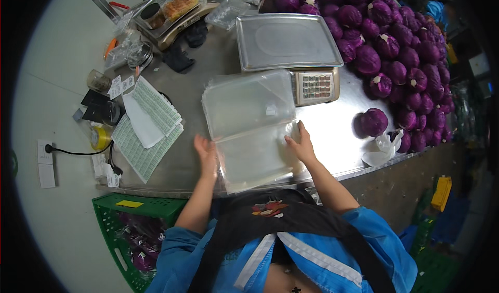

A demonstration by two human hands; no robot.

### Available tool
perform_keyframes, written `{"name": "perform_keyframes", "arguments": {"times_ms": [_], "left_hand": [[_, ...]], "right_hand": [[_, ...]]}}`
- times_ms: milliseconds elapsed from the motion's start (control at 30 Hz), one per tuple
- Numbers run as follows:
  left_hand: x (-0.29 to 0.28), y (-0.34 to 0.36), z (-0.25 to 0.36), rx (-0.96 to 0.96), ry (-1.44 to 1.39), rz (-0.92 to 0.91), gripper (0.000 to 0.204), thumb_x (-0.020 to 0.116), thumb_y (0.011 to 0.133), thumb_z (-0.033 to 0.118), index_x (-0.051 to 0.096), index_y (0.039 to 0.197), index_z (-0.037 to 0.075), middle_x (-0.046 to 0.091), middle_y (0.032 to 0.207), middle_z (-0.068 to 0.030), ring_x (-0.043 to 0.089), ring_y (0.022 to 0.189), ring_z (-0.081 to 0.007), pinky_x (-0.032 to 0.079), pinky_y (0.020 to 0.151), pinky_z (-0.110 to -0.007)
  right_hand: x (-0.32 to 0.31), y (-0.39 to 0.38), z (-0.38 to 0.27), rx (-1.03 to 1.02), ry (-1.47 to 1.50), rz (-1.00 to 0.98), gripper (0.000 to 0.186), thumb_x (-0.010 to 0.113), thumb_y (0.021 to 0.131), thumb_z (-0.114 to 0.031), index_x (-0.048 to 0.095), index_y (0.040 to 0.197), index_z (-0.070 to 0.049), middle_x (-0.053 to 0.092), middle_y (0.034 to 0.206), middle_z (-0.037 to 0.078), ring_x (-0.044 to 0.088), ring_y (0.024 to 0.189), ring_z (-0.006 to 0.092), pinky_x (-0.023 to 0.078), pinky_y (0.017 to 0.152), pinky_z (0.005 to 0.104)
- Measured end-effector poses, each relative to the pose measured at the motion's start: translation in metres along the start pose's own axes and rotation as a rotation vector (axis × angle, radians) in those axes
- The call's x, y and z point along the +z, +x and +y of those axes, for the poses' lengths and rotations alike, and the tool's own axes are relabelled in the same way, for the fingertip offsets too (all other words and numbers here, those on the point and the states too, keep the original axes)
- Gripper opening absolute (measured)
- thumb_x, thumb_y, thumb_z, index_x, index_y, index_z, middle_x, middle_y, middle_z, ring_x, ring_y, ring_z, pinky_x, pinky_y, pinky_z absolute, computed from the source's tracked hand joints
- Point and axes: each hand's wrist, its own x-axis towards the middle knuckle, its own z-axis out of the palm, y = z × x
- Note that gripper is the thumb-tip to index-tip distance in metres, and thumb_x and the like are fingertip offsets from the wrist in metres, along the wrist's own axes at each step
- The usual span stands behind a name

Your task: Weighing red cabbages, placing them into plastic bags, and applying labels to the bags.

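Note:
A stack of clear plastic bags (249,101) lies in two overlapping parts on the steel table, its upper end reaching to the scale's keypad (315,85). My left hand (206,155) is at the stack's left edge, open, fingers apart. My right hand (300,146) rests at the right edge, open, thumb and forefinger spread. Behind the stack is the scale's steel tray (288,41). Purple cabbages (387,46) are piled along the right; a single cabbage (373,122) sits apart beside a crumpled white plastic bag (379,150).
Label sheets (145,147), yellow tape (100,137), a jar (97,80) and cables lie left. Another scale with packed food (179,4) stands behind. A green crate (106,220) of bagged cabbages sits below left. A person in blue (435,11) is partly visible at far right.

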Motion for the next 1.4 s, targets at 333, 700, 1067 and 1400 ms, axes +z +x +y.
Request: {"name": "perform_keyframes", "arguments": {"times_ms": [333, 700, 1067, 1400], "left_hand": [[-0.014, 0.044, 0.028, 0.482, 0.722, 0.356, 0.074, 0.066, 0.065, 0.007, 0.027, 0.127, 0.006, 0.026, 0.129, -0.0205, 0.026, 0.12, -0.0339, 0.022, 0.098, -0.042], [-0.059, 0.114, 0.061, 0.526, 1.441, 0.338, 0.034, 0.053, 0.077, 0.011, 0.051, 0.11, 0.012, 0.045, 0.121, -0.0061, 0.035, 0.117, -0.0205, 0.025, 0.093, -0.039], [0.029, -0.032, 0.253, 0.887, 0.236, -0.778, 0.018, 0.05, 0.073, 0.001, 0.061, 0.087, 0.002, 0.062, 0.094, -0.0085, 0.056, 0.091, -0.0222, 0.037, 0.082, -0.034], [0.036, -0.045, 0.207, 0.575, 0.12, -0.251, 0.015, 0.063, 0.077, 0.013, 0.058, 0.078, -0.001, 0.052, 0.063, -0.0007, 0.043, 0.058, -0.0063, 0.032, 0.053, -0.018]], "right_hand": [[-0.015, -0.017, -0.022, 0.028, -0.286, 0.067, 0.062, 0.066, 0.069, -0.021, 0.037, 0.117, 0.006, 0.046, 0.112, 0.022, 0.042, 0.107, 0.0336, 0.034, 0.091, 0.0384], [-0.006, -0.013, -0.081, -0.007, 0.096, -0.374, 0.022, 0.059, 0.076, -0.012, 0.055, 0.095, -0.001, 0.06, 0.085, 0.013, 0.059, 0.076, 0.022, 0.046, 0.069, 0.0293], [-0.093, 0.01, -0.251, -0.908, 0.027, -0.207, 0.043, 0.074, 0.061, -0.011, 0.056, 0.099, -0.005, 0.06, 0.093, 0.009, 0.056, 0.089, 0.0248, 0.043, 0.077, 0.0326], [-0.09, -0.014, -0.214, -0.563, 0.237, -0.276, 0.038, 0.069, 0.066, -0.007, 0.055, 0.101, -0.004, 0.059, 0.076, 0.008, 0.059, 0.069, 0.0192, 0.047, 0.061, 0.028]]}}
